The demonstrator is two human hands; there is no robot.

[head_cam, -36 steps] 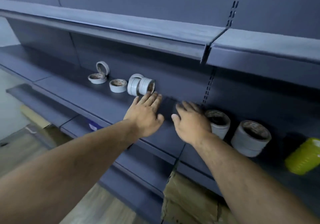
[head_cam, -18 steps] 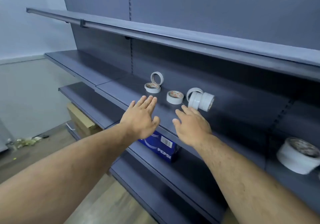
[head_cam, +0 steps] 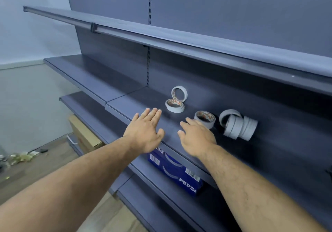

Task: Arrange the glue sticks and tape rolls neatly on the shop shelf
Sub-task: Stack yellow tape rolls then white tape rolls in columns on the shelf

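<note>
Several white tape rolls lie on the dark blue middle shelf [head_cam: 125,104]. One flat roll [head_cam: 174,105] has an upright roll [head_cam: 179,93] leaning behind it. A single flat roll [head_cam: 204,118] sits further right, and a cluster of rolls on edge [head_cam: 239,126] stands beside the back panel. My left hand [head_cam: 145,131] hovers over the shelf's front, fingers straight, just left of the flat roll. My right hand [head_cam: 195,138] reaches palm down, its fingertips right at the single flat roll. Neither hand holds anything. No glue sticks are in view.
An upper shelf [head_cam: 179,39] overhangs the rolls. On the lower shelf sits a blue Pepsi carton [head_cam: 179,176], under my right wrist. A cardboard box [head_cam: 84,136] stands on the wooden floor at left, with litter [head_cam: 19,157] further left.
The view has swung left along the shelf and moved closer to the small rolls. Both hands have advanced toward them; the large rolls and yellow object at right have left the view.
</note>
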